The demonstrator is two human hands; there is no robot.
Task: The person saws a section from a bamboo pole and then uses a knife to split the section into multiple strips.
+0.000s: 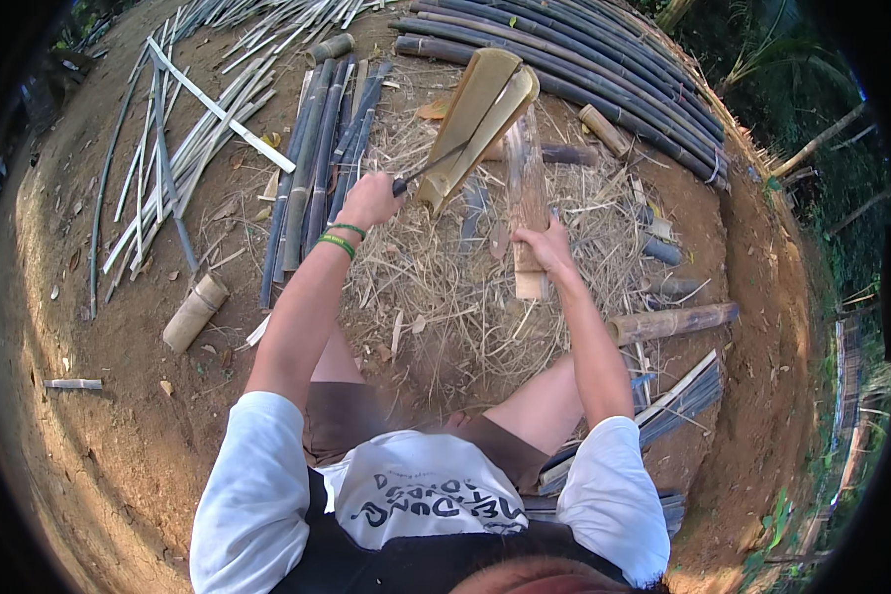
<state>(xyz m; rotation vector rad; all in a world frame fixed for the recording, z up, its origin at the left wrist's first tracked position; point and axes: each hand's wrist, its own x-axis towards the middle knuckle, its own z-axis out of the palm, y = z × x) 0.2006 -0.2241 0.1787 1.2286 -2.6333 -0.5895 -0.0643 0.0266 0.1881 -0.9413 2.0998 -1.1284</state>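
Note:
My left hand (371, 201), with green bands at its wrist, is closed round the dark handle of a long knife (399, 186). The knife's blade reaches into a split bamboo piece (472, 119), whose two pale halves stand apart at a narrow angle. My right hand (546, 246) is closed round a long brown wooden piece (529, 188), standing just right of the split bamboo. Its lower end is paler. Shavings hide part of the ground beneath both.
Dark bamboo poles (574, 64) lie in a row at the far right. Shorter dark poles (312, 163) and pale strips (178, 168) lie at the left. A bamboo section (196, 312) is at lower left, another (673, 323) at right. Fibre shavings (416, 267) cover the ground before me.

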